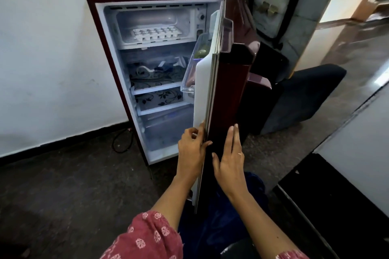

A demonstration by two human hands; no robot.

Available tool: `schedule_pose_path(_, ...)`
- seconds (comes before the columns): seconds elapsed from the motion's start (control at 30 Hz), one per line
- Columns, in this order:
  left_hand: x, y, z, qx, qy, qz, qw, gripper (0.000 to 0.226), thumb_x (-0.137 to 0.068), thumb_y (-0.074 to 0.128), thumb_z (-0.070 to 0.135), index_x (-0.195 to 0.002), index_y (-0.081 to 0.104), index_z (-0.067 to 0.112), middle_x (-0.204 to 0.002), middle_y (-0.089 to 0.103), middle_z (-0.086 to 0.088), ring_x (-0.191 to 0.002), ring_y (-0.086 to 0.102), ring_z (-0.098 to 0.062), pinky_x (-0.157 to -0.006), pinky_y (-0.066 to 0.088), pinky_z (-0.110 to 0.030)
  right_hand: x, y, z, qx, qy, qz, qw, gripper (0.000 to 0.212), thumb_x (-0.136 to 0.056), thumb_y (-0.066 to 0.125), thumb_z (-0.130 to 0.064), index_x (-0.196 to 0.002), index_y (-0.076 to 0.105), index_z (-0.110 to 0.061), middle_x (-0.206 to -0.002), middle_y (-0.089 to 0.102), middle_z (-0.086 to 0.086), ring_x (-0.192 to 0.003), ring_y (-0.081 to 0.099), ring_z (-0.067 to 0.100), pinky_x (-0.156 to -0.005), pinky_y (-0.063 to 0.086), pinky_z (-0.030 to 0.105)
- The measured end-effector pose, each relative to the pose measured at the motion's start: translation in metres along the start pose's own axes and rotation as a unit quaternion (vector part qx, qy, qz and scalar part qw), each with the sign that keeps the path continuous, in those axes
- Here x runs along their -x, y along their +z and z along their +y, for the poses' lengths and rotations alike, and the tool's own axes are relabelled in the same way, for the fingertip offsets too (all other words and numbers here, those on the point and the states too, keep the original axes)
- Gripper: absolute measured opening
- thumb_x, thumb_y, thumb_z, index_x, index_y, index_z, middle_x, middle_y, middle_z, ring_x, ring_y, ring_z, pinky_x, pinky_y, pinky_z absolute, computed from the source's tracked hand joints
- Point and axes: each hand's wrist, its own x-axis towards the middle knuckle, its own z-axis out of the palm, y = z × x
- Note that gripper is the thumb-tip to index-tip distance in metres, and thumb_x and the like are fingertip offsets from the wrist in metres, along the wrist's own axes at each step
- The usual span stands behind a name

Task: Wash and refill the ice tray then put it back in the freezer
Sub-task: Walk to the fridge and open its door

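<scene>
With the fridge (109,52) standing wide open, both hands are on the door (223,99), and neither holds anything but that door. The left hand (192,149) curls loosely round its white inner edge, fingertips hooked over the seal; the right hand (228,160) lies flat and open against the dark red outer face, fingers stretched upward. Whether the door is being swung out or pushed home, one picture cannot say. Either way, the sound way to move it is from the free edge, slowly, so the shelf (189,78) on the door does not rattle its contents, and with the left fingers clear of the closing gap.

Up in the freezer box (151,25) at the top sits the ice tray (156,33), lying flat on the compartment floor, long side facing out. It is white plastic with rows of small square pockets. If it holds water or ice, that is too small to tell from here.
</scene>
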Motion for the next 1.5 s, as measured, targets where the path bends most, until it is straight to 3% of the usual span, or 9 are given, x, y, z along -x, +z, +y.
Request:
schedule_pose_path(0.1,0.006,0.014,0.005,-0.07,0.022,-0.012,0.997,0.067,-0.084,0.065,0.027,-0.141,0.03,0.026,-0.129,0.042,-0.014,-0.117,0.037,-0.027,-0.089,0.041,-0.046,0.003,-0.011,0.014,-0.001,0.013,0.017,1.0,0.096,-0.089,0.055,-0.016,-0.143,-0.023,-0.025,-0.156,-0.009,0.006,-0.127,0.043,0.03,-0.094,0.043,0.041)
schedule_pose_path(0.2,0.005,0.029,0.014,-0.132,0.037,-0.049,0.989,0.075,-0.083,0.066,0.03,-0.145,0.024,0.03,-0.148,0.017,-0.009,-0.137,0.014,-0.029,-0.102,0.028,-0.058,0.003,-0.023,0.03,0.03,0.04,0.032,0.998,0.094,-0.088,0.058,-0.018,-0.145,-0.017,-0.021,-0.156,0.0,0.011,-0.104,0.058,0.033,-0.083,0.049,0.042)
schedule_pose_path(0.3,0.005,0.042,0.025,-0.155,0.054,-0.08,0.983,0.08,-0.086,0.063,0.029,-0.148,0.013,0.031,-0.154,0.007,-0.011,-0.142,0.005,-0.028,-0.105,0.012,-0.058,0.003,-0.033,0.045,0.066,0.07,0.033,0.995,0.091,-0.087,0.059,-0.023,-0.146,-0.01,-0.018,-0.156,0.009,0.015,-0.094,0.063,0.032,-0.075,0.051,0.04)
schedule_pose_path(0.4,0.008,0.054,0.038,-0.169,0.07,-0.092,0.979,0.08,-0.085,0.061,0.025,-0.149,0.013,0.027,-0.155,0.005,-0.013,-0.143,0.007,-0.029,-0.106,0.009,-0.056,0.004,-0.044,0.057,0.08,0.105,0.032,0.991,0.089,-0.089,0.058,-0.026,-0.146,-0.01,-0.02,-0.156,0.01,0.013,-0.093,0.063,0.032,-0.07,0.052,0.04)
schedule_pose_path(0.57,0.011,0.071,0.058,-0.179,0.085,-0.095,0.976,0.082,-0.081,0.054,0.013,-0.15,0.01,0.021,-0.157,-0.006,-0.009,-0.144,-0.001,-0.023,-0.111,0.0,-0.05,-0.001,-0.058,0.071,0.066,0.155,0.032,0.985,0.086,-0.091,0.053,-0.029,-0.147,-0.012,-0.018,-0.158,0.0,0.007,-0.104,0.059,0.035,-0.077,0.05,0.04)
schedule_pose_path(0.77,0.006,0.084,0.074,-0.189,0.098,-0.09,0.973,0.073,-0.078,0.02,0.013,-0.148,0.006,0.005,-0.157,0.007,-0.008,-0.145,-0.009,-0.015,-0.113,-0.007,-0.041,-0.004,-0.068,0.083,0.045,0.179,0.041,0.982,0.09,-0.092,0.052,-0.027,-0.14,-0.025,-0.026,-0.156,-0.016,0.004,-0.116,0.052,0.037,-0.071,0.049,0.036)
schedule_pose_path(1.07,-0.008,0.107,0.097,-0.167,0.143,-0.121,0.968,0.094,-0.075,0.06,0.016,-0.148,0.001,0.006,-0.157,0.004,-0.005,-0.144,-0.01,-0.015,-0.112,-0.001,-0.04,-0.01,-0.077,0.1,0.03,0.185,0.057,0.981,0.088,-0.093,0.05,-0.02,-0.14,-0.024,-0.024,-0.152,-0.029,-0.002,-0.127,0.043,0.035,-0.065,0.044,0.029)
schedule_pose_path(1.13,-0.011,0.111,0.1,-0.166,0.147,-0.126,0.967,0.095,-0.078,0.061,0.019,-0.148,-0.001,0.007,-0.156,0.006,-0.005,-0.144,-0.01,-0.014,-0.112,-0.001,-0.04,-0.013,-0.081,0.103,0.021,0.199,0.056,0.978,0.088,-0.093,0.049,-0.019,-0.138,-0.026,-0.025,-0.152,-0.03,-0.002,-0.132,0.037,0.034,-0.076,0.047,0.033)
schedule_pose_path(1.5,-0.022,0.136,0.116,-0.159,0.176,-0.15,0.96,0.098,-0.076,0.061,0.019,-0.148,-0.004,0.008,-0.156,0.005,-0.005,-0.144,-0.011,-0.015,-0.114,-0.001,-0.04,-0.028,-0.097,0.13,0.003,0.224,0.044,0.974,0.091,-0.092,0.05,-0.024,-0.139,-0.028,-0.024,-0.149,-0.034,-0.008,-0.139,0.025,0.03,-0.091,0.044,0.041)
